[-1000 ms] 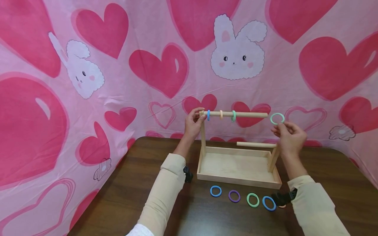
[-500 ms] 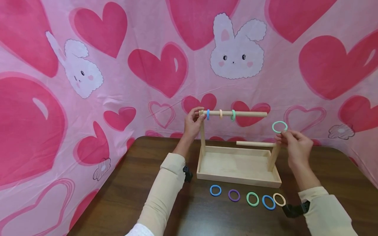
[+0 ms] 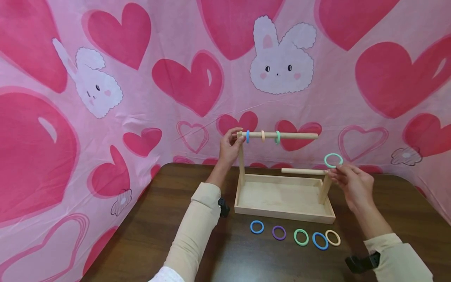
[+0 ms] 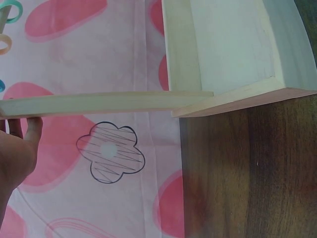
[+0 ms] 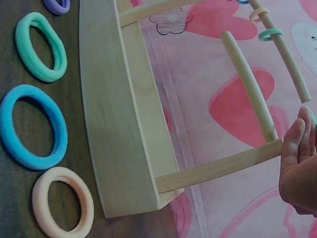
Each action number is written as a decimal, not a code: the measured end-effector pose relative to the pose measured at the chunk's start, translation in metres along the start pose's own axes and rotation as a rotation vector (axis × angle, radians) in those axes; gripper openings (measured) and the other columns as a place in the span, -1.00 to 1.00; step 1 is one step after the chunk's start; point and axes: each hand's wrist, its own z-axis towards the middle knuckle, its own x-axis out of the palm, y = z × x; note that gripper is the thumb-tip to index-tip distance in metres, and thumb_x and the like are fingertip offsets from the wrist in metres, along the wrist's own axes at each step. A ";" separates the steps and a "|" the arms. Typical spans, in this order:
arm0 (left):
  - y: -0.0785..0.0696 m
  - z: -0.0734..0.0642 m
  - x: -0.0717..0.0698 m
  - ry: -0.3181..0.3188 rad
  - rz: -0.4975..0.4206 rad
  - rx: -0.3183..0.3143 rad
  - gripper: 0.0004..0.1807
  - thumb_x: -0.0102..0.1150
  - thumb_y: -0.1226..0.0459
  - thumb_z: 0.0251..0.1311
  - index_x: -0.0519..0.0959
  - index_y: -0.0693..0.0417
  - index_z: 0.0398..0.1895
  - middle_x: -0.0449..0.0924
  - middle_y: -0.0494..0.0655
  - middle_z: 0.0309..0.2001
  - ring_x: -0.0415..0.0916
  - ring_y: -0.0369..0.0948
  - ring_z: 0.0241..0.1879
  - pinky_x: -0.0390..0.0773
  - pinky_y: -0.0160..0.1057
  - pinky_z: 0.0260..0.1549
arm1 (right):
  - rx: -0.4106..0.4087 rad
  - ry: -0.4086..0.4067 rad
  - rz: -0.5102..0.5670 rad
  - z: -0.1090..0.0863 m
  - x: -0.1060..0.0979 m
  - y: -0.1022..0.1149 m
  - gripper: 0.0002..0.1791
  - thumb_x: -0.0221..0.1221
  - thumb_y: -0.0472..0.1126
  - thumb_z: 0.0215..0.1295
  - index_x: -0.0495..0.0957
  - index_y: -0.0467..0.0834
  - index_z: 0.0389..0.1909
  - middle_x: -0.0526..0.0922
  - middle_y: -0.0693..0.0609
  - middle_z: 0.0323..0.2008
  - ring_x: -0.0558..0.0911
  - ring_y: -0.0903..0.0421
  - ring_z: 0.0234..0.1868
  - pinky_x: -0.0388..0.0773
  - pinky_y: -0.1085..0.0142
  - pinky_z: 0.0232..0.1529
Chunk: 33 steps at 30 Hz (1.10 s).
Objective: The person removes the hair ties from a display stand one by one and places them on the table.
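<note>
At the left, the left hand (image 3: 230,149) pinches the top of the left post (image 3: 241,162) between thumb and fingers, closed around the wood and holding no ring. From there the upper rod (image 3: 299,136) runs right to a free end, carrying blue, peach and green rings. Below, on the table (image 3: 197,235) before the tray (image 3: 282,214), lie five more rings (the last two nearly touching). Furthest right, beside the right post (image 3: 325,190) and its lower rod (image 3: 303,171), the right hand (image 3: 355,186) pinches a mint ring (image 3: 333,154) at its lower edge, fingertips nearly together; the ring stands in the air, off both rods. It should be light, springy and hard to break; a low rim pinch suits it, leaving the hole unobstructed.
</note>
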 end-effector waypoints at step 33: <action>-0.001 0.000 0.000 -0.003 -0.021 0.003 -0.70 0.19 0.52 0.30 0.55 0.34 0.09 0.64 0.50 -0.10 0.53 -0.40 -0.31 0.54 -0.46 -0.23 | 0.250 0.180 -0.114 -0.040 -0.049 -0.006 -0.50 -0.18 -0.41 0.58 0.75 -0.13 -0.31 0.81 0.03 -0.42 0.79 0.19 -0.38 0.71 0.39 -0.27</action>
